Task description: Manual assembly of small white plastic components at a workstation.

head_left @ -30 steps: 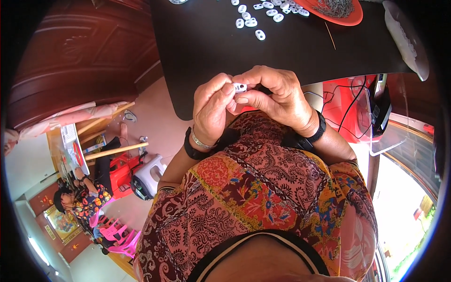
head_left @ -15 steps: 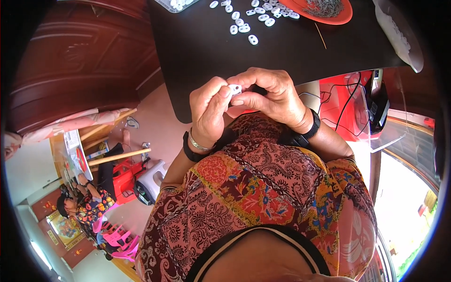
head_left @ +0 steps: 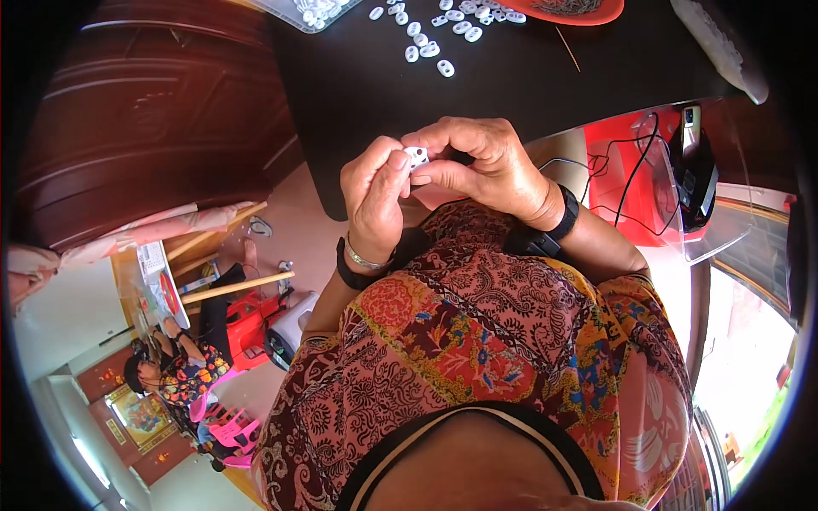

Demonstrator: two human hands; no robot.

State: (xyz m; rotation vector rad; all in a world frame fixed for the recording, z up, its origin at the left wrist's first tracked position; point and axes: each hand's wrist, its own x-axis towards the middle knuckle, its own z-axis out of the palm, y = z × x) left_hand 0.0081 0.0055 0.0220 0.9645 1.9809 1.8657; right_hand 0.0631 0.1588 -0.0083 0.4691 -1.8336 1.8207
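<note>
A small white oval plastic piece (head_left: 417, 157) with dark holes sits between my two hands, over my lap by the table's near edge. My left hand (head_left: 375, 196) pinches it between thumb and curled fingers. From the other side, the thumb and forefinger of my right hand (head_left: 490, 166) close on the piece's right end. Whether a smaller part is also between those fingertips cannot be made out. Several loose white pieces (head_left: 446, 68) of the same kind lie on the dark table (head_left: 366, 98) beyond my hands.
At the far edge are a clear tray (head_left: 317, 28) of white pieces and an orange dish (head_left: 588, 19) of thin metal parts. A thin stick (head_left: 568, 48) and a clear bag (head_left: 720, 51) lie to the right. A person (head_left: 192, 366) sits far left.
My hands and the white piece have shifted slightly left, and the piece looks a little turned, with more dark openings showing. The whole view has shifted a little. Both hands keep their grip.
</note>
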